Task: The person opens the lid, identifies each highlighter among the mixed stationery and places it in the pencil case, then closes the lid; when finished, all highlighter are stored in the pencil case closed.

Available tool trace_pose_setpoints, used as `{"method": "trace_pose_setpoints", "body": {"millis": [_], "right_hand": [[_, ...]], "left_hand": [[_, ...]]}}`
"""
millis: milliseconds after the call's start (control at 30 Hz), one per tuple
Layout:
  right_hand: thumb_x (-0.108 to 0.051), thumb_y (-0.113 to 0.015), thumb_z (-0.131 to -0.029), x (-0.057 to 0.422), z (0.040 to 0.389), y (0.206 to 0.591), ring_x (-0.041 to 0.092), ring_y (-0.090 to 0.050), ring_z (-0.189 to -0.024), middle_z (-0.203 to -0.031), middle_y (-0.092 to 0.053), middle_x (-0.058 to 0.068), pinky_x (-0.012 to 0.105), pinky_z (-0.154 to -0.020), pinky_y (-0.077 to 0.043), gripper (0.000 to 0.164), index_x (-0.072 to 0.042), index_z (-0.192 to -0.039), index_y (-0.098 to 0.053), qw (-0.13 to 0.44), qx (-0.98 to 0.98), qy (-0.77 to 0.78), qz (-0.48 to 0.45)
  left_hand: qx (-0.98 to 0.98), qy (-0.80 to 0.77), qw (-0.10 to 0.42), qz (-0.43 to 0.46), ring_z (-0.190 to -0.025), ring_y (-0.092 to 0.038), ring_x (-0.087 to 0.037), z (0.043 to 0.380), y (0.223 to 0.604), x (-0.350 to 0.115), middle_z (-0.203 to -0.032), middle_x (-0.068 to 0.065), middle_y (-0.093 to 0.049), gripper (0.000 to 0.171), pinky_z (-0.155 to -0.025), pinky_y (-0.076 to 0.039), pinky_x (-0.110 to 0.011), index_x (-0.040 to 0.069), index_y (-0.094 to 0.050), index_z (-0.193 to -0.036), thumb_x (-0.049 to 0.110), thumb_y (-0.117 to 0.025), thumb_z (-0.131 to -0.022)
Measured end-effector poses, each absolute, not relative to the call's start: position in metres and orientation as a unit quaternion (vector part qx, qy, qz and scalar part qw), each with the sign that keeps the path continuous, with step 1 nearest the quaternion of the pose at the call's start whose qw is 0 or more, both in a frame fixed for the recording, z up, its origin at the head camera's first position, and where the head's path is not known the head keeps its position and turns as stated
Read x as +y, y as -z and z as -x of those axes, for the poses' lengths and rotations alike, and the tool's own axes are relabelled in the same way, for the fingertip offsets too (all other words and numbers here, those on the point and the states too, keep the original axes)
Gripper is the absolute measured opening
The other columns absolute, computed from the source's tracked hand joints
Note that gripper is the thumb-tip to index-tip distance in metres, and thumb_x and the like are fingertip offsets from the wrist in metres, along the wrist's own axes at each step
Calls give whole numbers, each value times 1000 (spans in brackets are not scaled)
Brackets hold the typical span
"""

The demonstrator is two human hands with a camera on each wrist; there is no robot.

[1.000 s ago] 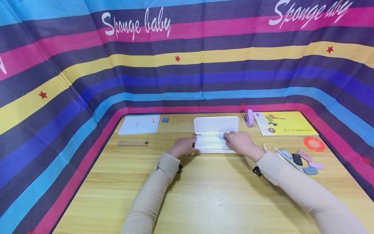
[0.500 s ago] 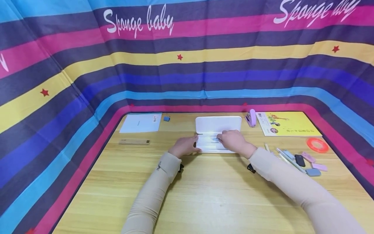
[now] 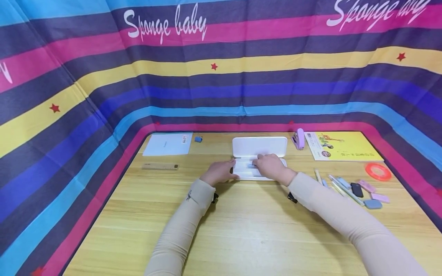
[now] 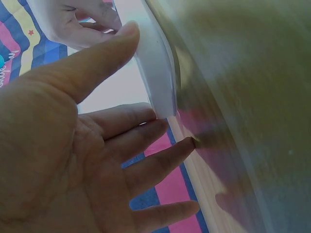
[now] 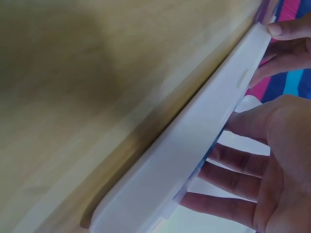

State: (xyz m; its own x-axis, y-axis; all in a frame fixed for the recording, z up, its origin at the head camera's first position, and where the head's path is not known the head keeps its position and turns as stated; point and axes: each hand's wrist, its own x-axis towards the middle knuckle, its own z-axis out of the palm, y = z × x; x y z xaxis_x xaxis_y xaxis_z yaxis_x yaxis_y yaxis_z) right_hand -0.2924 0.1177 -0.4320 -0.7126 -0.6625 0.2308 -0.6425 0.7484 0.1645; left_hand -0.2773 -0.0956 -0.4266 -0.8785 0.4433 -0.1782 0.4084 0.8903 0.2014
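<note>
A white pencil case point(image 3: 238, 175) lies with its lid point(image 3: 259, 147) raised towards the back of the table. My left hand point(image 3: 218, 172) holds its left end; in the left wrist view the thumb point(image 4: 127, 35) lies on the front wall and the forefinger touches the end corner, other fingers spread. My right hand point(image 3: 272, 167) reaches into the case with bent fingers, pinching a slim light-blue, pen-like thing point(image 3: 251, 166). In the right wrist view its bluish edge shows along the case wall point(image 5: 160, 155); most is hidden by wall and fingers.
Right: several pens point(image 3: 345, 190), several erasers point(image 3: 373, 204), an orange tape ring point(image 3: 378, 171), a yellow book point(image 3: 348, 146). Behind: a purple stapler point(image 3: 299, 138). Left: a ruler point(image 3: 160, 166), a pale booklet point(image 3: 167, 144), a small blue sharpener-like block point(image 3: 198, 139). Striped cloth surrounds the table.
My right hand has moved left inside the case, from its right end towards the middle, with the light-blue thing at its fingertips. My left hand stays at the left end.
</note>
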Motion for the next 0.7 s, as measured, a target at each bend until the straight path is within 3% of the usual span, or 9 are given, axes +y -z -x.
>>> {"method": "trace_pose_setpoints", "body": {"millis": [200,467,700], "right_hand": [[-15,-56,-79,121,294,432,16,-45,-53,-64,-46,1,30,-37,-35,11,-16,-85,-66,131,-922,42,-361],[-14,-57,-76,124,290,430,19,-50,-59,-72,-50,4,32,-39,-37,26,-20,-100,-67,114,-921,58,-367],[-13,-56,-76,126,286,429,20,-51,-62,-74,-51,4,33,-41,-39,27,-20,-101,-65,105,-923,57,-366]], "left_hand": [[965,-70,107,-227,-123,-29,-18,277,425,-95,-139,0,-23,77,-94,-32,-34,11,-27,-136,53,-53,-77],[964,-72,117,-227,-123,-28,-18,276,424,-95,-140,1,-22,78,-95,-32,-35,12,-26,-137,54,-53,-77],[962,-85,116,-231,-123,-28,-18,276,426,-96,-140,0,-23,77,-94,-33,-34,11,-27,-136,52,-54,-77]]}}
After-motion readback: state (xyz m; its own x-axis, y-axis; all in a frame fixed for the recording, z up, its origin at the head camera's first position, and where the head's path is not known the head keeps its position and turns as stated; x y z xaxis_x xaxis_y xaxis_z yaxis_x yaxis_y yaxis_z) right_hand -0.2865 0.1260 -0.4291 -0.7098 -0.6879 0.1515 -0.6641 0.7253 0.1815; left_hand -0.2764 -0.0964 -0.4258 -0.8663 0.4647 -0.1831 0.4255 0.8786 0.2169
